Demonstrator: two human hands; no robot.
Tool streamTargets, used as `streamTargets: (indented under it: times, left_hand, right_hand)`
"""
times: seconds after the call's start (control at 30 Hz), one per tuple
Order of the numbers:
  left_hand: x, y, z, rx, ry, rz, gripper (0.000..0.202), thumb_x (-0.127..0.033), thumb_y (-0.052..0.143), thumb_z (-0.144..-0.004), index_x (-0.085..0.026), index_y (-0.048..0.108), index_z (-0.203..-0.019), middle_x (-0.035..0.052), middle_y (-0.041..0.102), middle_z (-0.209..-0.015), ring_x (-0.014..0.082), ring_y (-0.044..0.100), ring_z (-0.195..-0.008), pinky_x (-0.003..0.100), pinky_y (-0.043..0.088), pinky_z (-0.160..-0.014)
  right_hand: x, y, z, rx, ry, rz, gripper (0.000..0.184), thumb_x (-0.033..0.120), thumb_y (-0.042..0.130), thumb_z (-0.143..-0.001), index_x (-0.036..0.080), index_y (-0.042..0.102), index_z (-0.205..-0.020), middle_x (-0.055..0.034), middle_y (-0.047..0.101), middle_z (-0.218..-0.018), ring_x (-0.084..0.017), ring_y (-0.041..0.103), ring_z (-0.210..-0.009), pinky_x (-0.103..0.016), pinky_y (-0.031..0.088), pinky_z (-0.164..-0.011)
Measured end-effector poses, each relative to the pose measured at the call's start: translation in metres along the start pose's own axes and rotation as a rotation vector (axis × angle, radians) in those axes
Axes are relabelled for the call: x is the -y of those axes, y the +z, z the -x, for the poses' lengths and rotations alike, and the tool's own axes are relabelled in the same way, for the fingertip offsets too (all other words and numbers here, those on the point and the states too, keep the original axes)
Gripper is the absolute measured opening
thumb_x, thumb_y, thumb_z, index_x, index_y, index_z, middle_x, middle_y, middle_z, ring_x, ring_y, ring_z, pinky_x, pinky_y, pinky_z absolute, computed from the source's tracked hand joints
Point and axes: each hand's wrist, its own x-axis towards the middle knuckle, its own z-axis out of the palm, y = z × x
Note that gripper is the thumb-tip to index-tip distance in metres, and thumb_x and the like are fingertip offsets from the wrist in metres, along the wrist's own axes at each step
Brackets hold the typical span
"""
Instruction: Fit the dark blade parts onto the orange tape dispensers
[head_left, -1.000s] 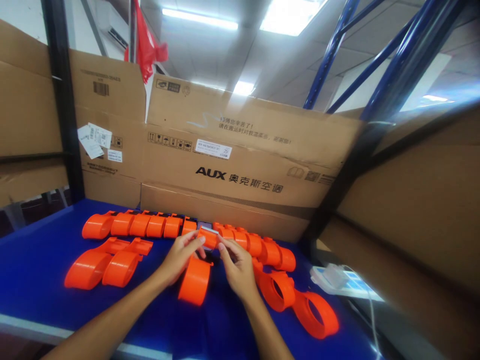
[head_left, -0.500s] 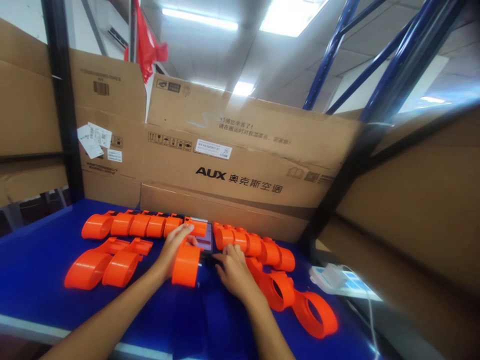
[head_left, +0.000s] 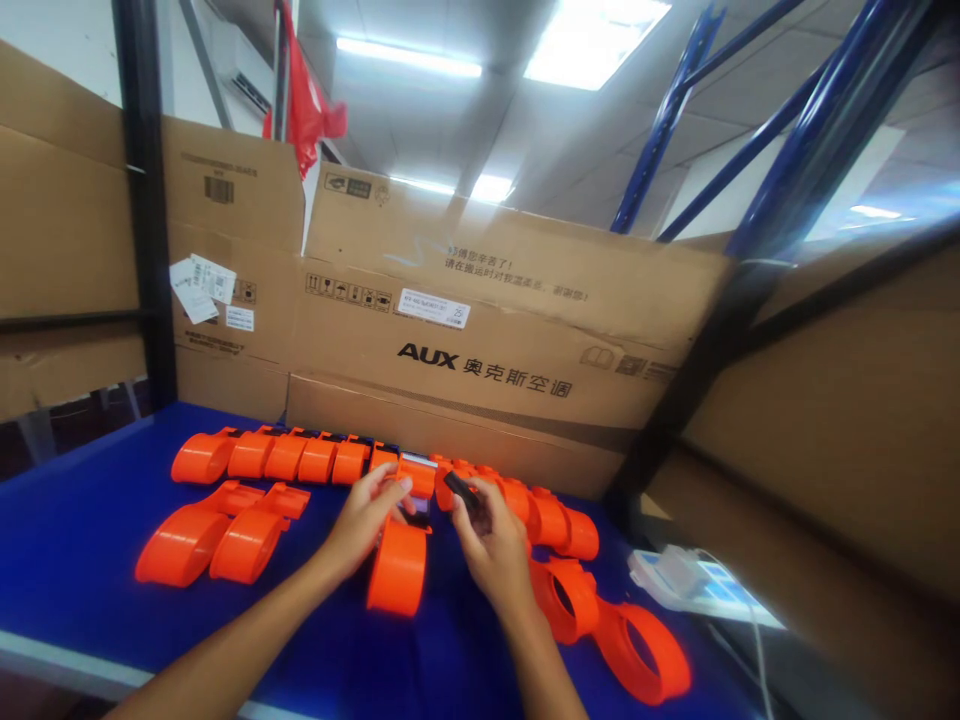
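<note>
My left hand (head_left: 375, 515) is closed around the upper end of an orange plastic ring-shaped piece (head_left: 397, 567); its wide loop hangs toward me over the blue table surface. My right hand (head_left: 491, 535) pinches a small black part (head_left: 461, 492) between thumb and fingers, raised just right of the orange piece. Behind my left fingertips lies another orange piece (head_left: 417, 477), beside a device with a lit screen (head_left: 420, 506) that my hand and the orange pieces partly hide.
A row of orange pieces (head_left: 285, 457) with black parts on top runs along the back left. Two more orange pieces (head_left: 180, 540) lie in front of it. Further orange pieces (head_left: 645, 650) are at the right, near a white power strip (head_left: 697, 585). Cardboard (head_left: 480, 330) walls the back.
My right hand has risen from the table and turned, now showing the black part in its fingers. My left hand and its orange piece have shifted slightly right and nearer. The view has moved slightly.
</note>
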Motion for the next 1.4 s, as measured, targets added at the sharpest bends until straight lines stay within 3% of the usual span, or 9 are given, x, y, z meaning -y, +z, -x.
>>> streamTargets:
  times: [0.07, 0.2, 0.4, 0.5, 1.1, 1.3, 1.4]
  left_hand:
    - [0.000, 0.002, 0.002, 0.022, 0.020, -0.034, 0.047, -0.048, 0.070, -0.079, -0.015, 0.056, -0.109, 0.0010, 0.068, -0.072, 0.0105, 0.056, -0.052, 0.020, 0.040, -0.052]
    - [-0.001, 0.005, 0.005, 0.062, 0.045, -0.085, 0.047, -0.046, 0.070, -0.081, -0.014, 0.057, -0.112, 0.0015, 0.067, -0.072, 0.0120, 0.058, -0.056, 0.021, 0.043, -0.055]
    - [0.000, 0.005, 0.005, 0.124, 0.048, -0.110, 0.048, -0.045, 0.068, -0.082, -0.013, 0.059, -0.116, 0.0017, 0.066, -0.071, 0.0123, 0.057, -0.056, 0.021, 0.044, -0.054]
    - [0.001, 0.006, 0.005, 0.120, 0.037, -0.100, 0.051, -0.046, 0.069, -0.081, -0.013, 0.058, -0.119, 0.0017, 0.065, -0.071, 0.0125, 0.057, -0.056, 0.022, 0.045, -0.055]
    - [-0.004, 0.009, 0.009, 0.175, 0.028, -0.061, 0.046, -0.041, 0.072, -0.077, -0.014, 0.063, -0.113, 0.0027, 0.066, -0.073, 0.0127, 0.058, -0.057, 0.022, 0.045, -0.053]
    - [-0.005, 0.006, 0.008, 0.133, -0.027, 0.033, 0.035, -0.036, 0.073, -0.075, -0.015, 0.062, -0.101, 0.0001, 0.063, -0.065, 0.0121, 0.058, -0.051, 0.022, 0.043, -0.050]
    - [-0.003, 0.002, 0.005, 0.059, -0.073, 0.062, 0.032, -0.036, 0.076, -0.071, -0.016, 0.062, -0.092, -0.0009, 0.062, -0.064, 0.0107, 0.056, -0.049, 0.022, 0.045, -0.051]
  right_hand:
    - [0.008, 0.001, 0.000, -0.065, -0.088, -0.073, 0.028, 0.032, 0.056, -0.094, 0.021, 0.059, -0.120, -0.0058, 0.067, -0.091, -0.018, 0.060, -0.070, -0.031, 0.049, -0.066]
    - [0.022, 0.002, 0.001, -0.052, -0.179, -0.122, 0.030, 0.025, 0.053, -0.096, 0.024, 0.061, -0.125, -0.0078, 0.065, -0.103, -0.019, 0.062, -0.082, -0.033, 0.052, -0.072]
    - [0.023, 0.004, 0.004, -0.161, -0.109, -0.101, 0.029, 0.025, 0.060, -0.092, 0.022, 0.061, -0.122, -0.0060, 0.066, -0.094, -0.016, 0.057, -0.067, -0.030, 0.050, -0.060]
    - [0.023, 0.004, 0.003, -0.149, -0.135, -0.109, 0.025, 0.026, 0.062, -0.091, 0.023, 0.065, -0.116, -0.0087, 0.064, -0.104, -0.018, 0.060, -0.076, -0.030, 0.050, -0.061]
    - [0.025, 0.009, 0.003, -0.116, -0.019, -0.199, 0.028, 0.035, 0.062, -0.090, 0.024, 0.070, -0.115, -0.0061, 0.061, -0.091, -0.016, 0.054, -0.069, -0.029, 0.048, -0.059]
    - [0.025, 0.006, 0.002, 0.018, -0.050, -0.273, 0.038, 0.034, 0.052, -0.096, 0.023, 0.060, -0.132, -0.0081, 0.064, -0.109, -0.019, 0.061, -0.085, -0.032, 0.051, -0.074]
    - [0.020, 0.006, 0.001, 0.054, 0.014, -0.255, 0.041, 0.036, 0.049, -0.097, 0.020, 0.055, -0.134, -0.0076, 0.067, -0.103, -0.018, 0.061, -0.077, -0.031, 0.051, -0.070]
